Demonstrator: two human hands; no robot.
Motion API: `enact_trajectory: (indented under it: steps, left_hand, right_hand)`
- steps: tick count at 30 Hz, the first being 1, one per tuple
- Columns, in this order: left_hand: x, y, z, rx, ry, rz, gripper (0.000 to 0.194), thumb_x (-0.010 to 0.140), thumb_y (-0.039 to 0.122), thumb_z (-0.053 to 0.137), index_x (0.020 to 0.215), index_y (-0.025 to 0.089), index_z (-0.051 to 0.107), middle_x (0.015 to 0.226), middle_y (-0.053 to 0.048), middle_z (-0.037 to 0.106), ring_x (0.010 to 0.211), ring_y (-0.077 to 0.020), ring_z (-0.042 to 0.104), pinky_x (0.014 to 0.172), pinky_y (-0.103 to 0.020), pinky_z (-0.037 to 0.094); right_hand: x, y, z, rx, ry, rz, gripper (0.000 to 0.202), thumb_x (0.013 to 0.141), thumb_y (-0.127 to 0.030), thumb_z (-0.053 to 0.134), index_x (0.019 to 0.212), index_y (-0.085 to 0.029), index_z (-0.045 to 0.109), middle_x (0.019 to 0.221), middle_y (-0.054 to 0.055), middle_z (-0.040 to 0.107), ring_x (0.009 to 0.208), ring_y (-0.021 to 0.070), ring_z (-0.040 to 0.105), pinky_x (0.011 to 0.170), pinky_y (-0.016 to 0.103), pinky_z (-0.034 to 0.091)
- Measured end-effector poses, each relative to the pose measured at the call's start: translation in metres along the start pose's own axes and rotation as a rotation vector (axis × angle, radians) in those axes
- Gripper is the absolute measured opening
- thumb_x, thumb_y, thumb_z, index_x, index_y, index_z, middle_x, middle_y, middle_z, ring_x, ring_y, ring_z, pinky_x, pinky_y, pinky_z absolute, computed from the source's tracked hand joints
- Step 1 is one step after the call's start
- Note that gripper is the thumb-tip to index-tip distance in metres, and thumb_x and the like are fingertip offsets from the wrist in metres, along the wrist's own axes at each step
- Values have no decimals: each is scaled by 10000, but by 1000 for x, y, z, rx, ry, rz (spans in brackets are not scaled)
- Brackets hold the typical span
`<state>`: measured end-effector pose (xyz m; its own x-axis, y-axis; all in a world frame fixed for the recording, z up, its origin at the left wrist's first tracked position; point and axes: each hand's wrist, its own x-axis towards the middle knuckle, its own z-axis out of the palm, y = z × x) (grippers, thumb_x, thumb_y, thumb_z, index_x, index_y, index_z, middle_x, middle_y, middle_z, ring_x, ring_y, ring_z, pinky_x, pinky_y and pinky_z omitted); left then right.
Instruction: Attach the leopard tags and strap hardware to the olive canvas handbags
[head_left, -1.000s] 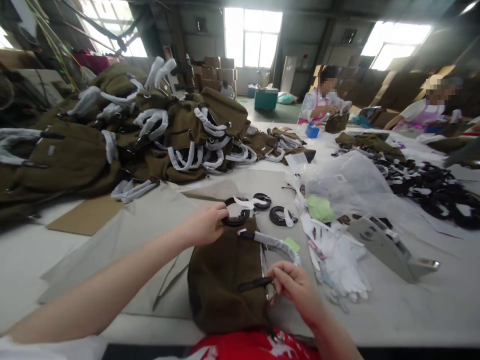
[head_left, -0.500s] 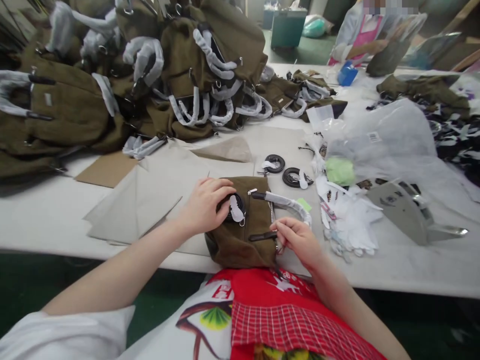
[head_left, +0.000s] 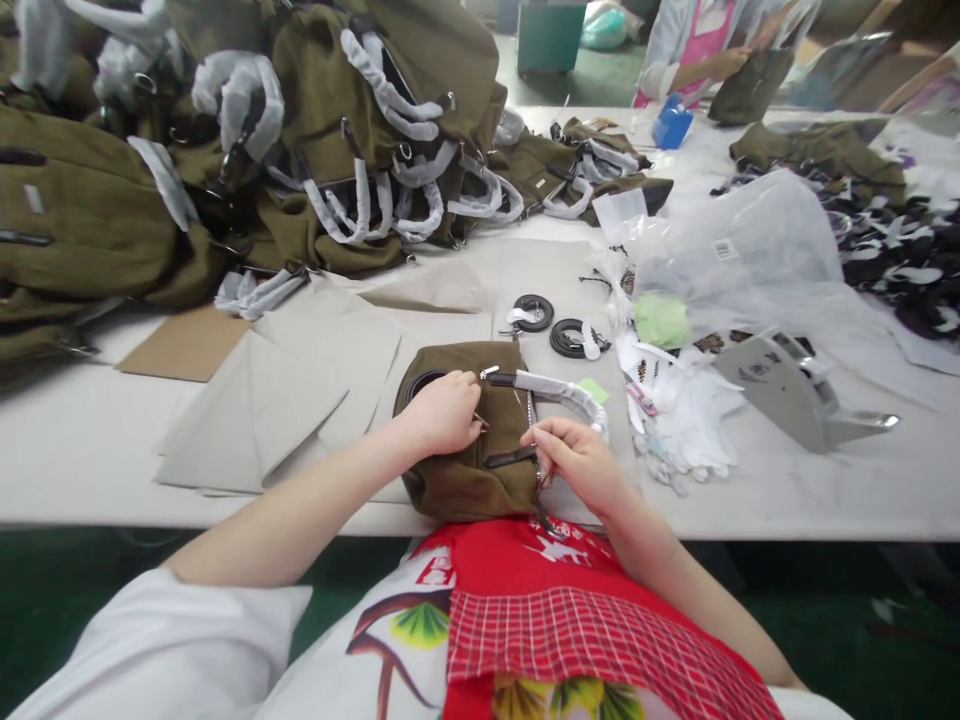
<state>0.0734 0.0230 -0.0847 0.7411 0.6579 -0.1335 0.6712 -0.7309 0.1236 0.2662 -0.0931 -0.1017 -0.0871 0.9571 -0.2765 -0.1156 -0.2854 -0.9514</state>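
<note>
The brown bag lies on its side at the near edge of the desk, just in front of the red apron, its zip side facing the desk's right edge. The left hand is closed over the bag's upper face, fingertips at a small metal clip; a black coil shows partly from beneath it, and it seems to grip this, though the hand hides much of the hold. The right hand pinches the white-wrapped handle near its lower dark end, beside the zip. The step in hand looks like placing or adjusting the coil on the bag while the right hand steadies the opening. Any next move here calls for a firm hold on the zip side and a tight grasp of the coil, which could spring loose. Farther from the near edge, two more coils sit beyond the bag, with grey sheets and a brown card toward the left. A bag pile fills the far left; clear plastic, white tags and a grey dispenser lie toward the right.
</note>
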Motion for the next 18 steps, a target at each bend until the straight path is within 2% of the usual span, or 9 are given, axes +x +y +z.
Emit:
enact_trajectory:
  steps: [3, 6, 8, 10, 12, 14, 18]
  left_hand:
    - [0, -3, 3, -105, 14, -42, 226, 832, 350, 600, 756, 146, 661, 868, -104, 643, 877, -239, 612, 833, -341, 467]
    - [1, -7, 7, -159, 40, -74, 261, 872, 336, 551, 722, 151, 659, 875, -92, 666, 851, -209, 622, 807, -314, 465]
    - [0, -9, 7, -345, 61, -172, 286, 870, 362, 545, 715, 155, 666, 823, -71, 677, 768, -180, 622, 729, -285, 467]
    - [-2, -10, 2, -651, 57, -316, 302, 833, 420, 576, 741, 152, 681, 720, -46, 664, 629, -147, 588, 599, -254, 443]
    - [-4, -8, -5, -925, 5, -418, 348, 777, 482, 620, 771, 140, 688, 629, -23, 627, 518, -120, 525, 501, -230, 389]
    - [-7, -5, -13, -1106, -70, -443, 382, 727, 511, 656, 761, 131, 678, 572, -6, 590, 476, -105, 485, 463, -217, 351]
    - [-9, 2, -23, -1257, -180, -439, 371, 697, 504, 680, 667, 136, 632, 509, 7, 549, 443, -87, 448, 436, -209, 308]
  right_hand:
    - [2, 3, 2, 5, -25, 1, 344, 851, -494, 592, 854, -155, 652, 530, -62, 461, 412, 75, 441, 419, 204, 416]
    - [3, 4, 3, -115, -19, -52, 301, 887, -430, 550, 850, -155, 666, 530, -54, 474, 434, 76, 449, 442, 197, 398]
    - [4, 3, 4, -239, -3, -73, 272, 893, -376, 534, 837, -154, 681, 527, -46, 490, 455, 79, 453, 451, 194, 373]
    - [4, -1, 5, -324, 1, -69, 255, 884, -340, 529, 819, -155, 692, 512, -45, 497, 454, 82, 448, 449, 196, 350]
    - [6, -5, 7, -357, -12, -64, 251, 873, -324, 526, 800, -156, 697, 493, -47, 496, 438, 81, 440, 449, 200, 339]
    - [8, -10, 9, -373, -36, -66, 243, 861, -310, 527, 780, -156, 698, 478, -51, 492, 426, 78, 431, 453, 200, 337]
    - [13, -15, 12, -411, -71, -44, 227, 823, -259, 522, 706, -158, 688, 453, -53, 481, 410, 73, 409, 454, 204, 319]
